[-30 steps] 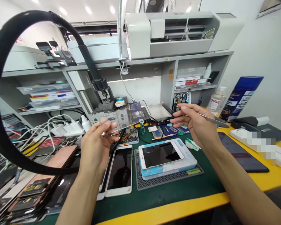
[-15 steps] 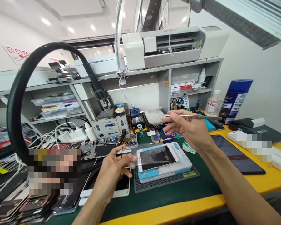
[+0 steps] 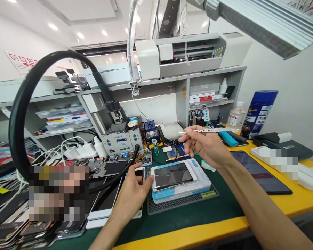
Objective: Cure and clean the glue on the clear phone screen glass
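A white smartphone (image 3: 175,175) with a dark screen lies on a blue-and-white flat box (image 3: 202,184). That box rests on a dark perforated mat (image 3: 182,203). At the phone's left edge is my left hand (image 3: 137,189), its thumb tip touching the corner and the fingers apart. My right hand (image 3: 200,142) is closed on silver tweezers (image 3: 211,130) with holes along the side, held above the far side of the box. Their thin tip points left, away from the phone. Other white phones (image 3: 101,213) lie partly under my left forearm.
Stacked phone parts (image 3: 39,229) fill the left side. A black hose (image 3: 15,114) arches from a grey rework station (image 3: 122,140). On the right are a large dark phone (image 3: 261,173), a blue spray can (image 3: 259,113) and a clear bottle (image 3: 235,116). A metal lamp (image 3: 263,27) hangs overhead.
The clear sheet that my left hand held over the phone has left its fingers, and the thumb now rests at the phone's edge. The tweezers in my right hand have turned slightly.
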`<state>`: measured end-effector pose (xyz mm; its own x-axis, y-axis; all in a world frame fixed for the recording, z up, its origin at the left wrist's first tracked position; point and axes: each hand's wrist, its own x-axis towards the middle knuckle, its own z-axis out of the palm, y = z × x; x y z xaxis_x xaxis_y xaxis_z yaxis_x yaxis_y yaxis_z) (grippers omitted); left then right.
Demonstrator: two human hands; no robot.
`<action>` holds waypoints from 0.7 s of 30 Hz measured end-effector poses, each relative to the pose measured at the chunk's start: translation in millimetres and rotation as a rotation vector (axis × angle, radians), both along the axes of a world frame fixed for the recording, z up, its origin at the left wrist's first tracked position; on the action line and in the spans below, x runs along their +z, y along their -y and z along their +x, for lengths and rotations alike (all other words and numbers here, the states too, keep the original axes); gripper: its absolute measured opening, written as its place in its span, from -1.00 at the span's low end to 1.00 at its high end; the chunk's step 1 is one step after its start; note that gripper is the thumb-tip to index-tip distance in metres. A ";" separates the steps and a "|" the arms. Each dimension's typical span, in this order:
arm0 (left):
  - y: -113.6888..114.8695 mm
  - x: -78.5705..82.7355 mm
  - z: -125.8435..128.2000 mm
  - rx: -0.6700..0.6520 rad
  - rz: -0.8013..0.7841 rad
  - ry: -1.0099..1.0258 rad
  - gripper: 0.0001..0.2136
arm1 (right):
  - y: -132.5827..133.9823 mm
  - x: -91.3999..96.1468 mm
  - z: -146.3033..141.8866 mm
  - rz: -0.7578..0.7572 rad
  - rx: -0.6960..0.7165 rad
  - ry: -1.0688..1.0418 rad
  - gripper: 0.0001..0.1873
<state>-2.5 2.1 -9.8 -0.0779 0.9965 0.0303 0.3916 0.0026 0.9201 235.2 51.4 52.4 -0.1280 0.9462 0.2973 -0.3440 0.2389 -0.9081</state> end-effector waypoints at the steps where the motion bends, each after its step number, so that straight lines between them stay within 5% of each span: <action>1: 0.1 0.8 0.4 -0.002 0.008 -0.044 -0.34 | 0.1 0.0 -0.3 -0.002 0.005 0.008 -0.65; 21: -4.3 4.1 2.9 -0.099 -0.025 -0.298 -0.34 | -14.1 -16.2 -5.9 -0.199 -0.015 -0.087 -0.82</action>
<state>0.4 6.4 -5.8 0.0287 0.9995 0.0129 0.6435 -0.0283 0.7650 229.3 65.4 36.2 -0.0957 0.9888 0.1143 -0.4213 0.0638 -0.9047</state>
